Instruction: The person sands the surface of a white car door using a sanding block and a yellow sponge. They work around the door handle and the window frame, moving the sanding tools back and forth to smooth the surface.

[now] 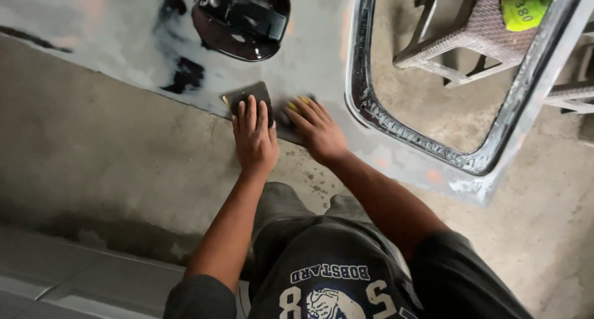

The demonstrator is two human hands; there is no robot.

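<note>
Grey car panel [322,53] on concrete floor [111,152]

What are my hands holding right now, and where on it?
The left hand presses flat on a dark sanding pad, fingers over its near half, against the grey panel. The right hand lies flat on the panel; whether it holds anything cannot be told.
</note>
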